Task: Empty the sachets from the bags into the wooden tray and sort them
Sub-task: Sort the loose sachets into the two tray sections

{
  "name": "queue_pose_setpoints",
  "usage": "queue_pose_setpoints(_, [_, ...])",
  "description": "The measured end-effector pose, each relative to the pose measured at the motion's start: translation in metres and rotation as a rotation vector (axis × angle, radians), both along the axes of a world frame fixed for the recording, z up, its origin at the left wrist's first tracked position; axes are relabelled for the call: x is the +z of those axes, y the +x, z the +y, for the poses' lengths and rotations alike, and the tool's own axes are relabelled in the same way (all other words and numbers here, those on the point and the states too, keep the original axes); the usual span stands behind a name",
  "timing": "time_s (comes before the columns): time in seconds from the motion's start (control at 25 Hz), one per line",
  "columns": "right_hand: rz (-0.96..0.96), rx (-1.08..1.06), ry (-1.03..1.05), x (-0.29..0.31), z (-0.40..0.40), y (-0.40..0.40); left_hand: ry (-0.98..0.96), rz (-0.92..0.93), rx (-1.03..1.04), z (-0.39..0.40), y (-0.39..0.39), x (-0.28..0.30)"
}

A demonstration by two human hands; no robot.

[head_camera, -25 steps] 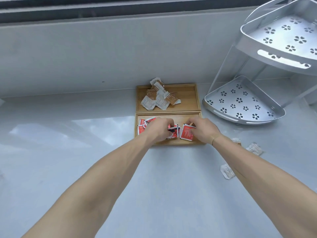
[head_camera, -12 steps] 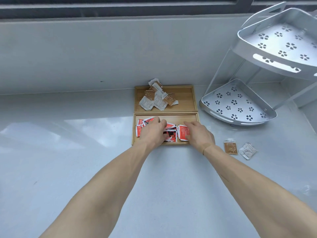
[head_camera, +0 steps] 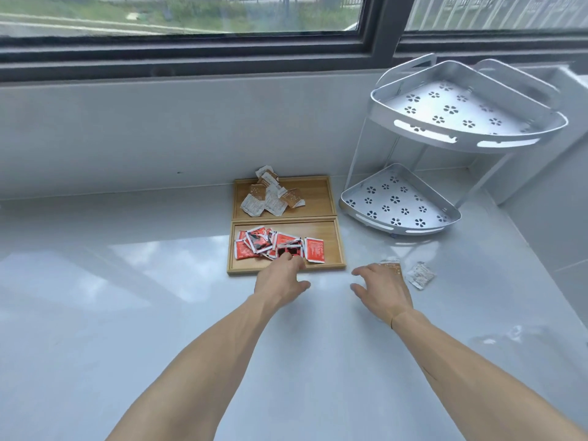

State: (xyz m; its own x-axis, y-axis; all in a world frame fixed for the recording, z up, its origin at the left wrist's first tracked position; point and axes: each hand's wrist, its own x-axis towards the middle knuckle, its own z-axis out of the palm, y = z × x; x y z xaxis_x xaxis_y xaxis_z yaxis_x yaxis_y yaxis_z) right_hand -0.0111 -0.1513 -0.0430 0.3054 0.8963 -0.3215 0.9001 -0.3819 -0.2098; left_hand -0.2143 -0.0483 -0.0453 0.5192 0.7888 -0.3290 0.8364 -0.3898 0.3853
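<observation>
A wooden tray (head_camera: 338,249) with two compartments lies on the white counter against the wall. Its far compartment holds several brown and white sachets (head_camera: 270,197). The near compartment holds several red sachets (head_camera: 280,245). My left hand (head_camera: 281,281) is over the tray's front rim, fingers spread, holding nothing. My right hand (head_camera: 380,289) hovers over the counter to the right of the tray, open. Just beyond its fingers lie a brown sachet (head_camera: 391,265) and a white sachet (head_camera: 420,275).
A two-tier metal corner rack (head_camera: 407,214) stands to the right of the tray, its upper shelf (head_camera: 467,122) overhanging. A window (head_camera: 191,23) runs along the back wall. A transparent bag (head_camera: 509,335) lies at the right.
Both hands have come out of the near compartment toward me. The right hand moved right toward the loose sachets. The camera tilted up, showing the window.
</observation>
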Motion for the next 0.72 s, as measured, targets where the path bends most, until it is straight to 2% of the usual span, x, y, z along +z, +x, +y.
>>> queue_pose_setpoints(0.24, [-0.051,-0.067,-0.042,0.007,-0.051,0.075,-0.139,0.039,-0.008,-0.048,0.054,-0.006])
queue_pose_setpoints(0.52, [-0.046,-0.048,-0.068,0.008,-0.067,0.154,-0.165,0.056,0.064,-0.085,0.117,-0.017])
queue_pose_setpoints(0.72, [0.003,-0.008,-0.126,-0.002,-0.059,0.176,-0.109,0.097,0.062,-0.098,0.148,-0.021])
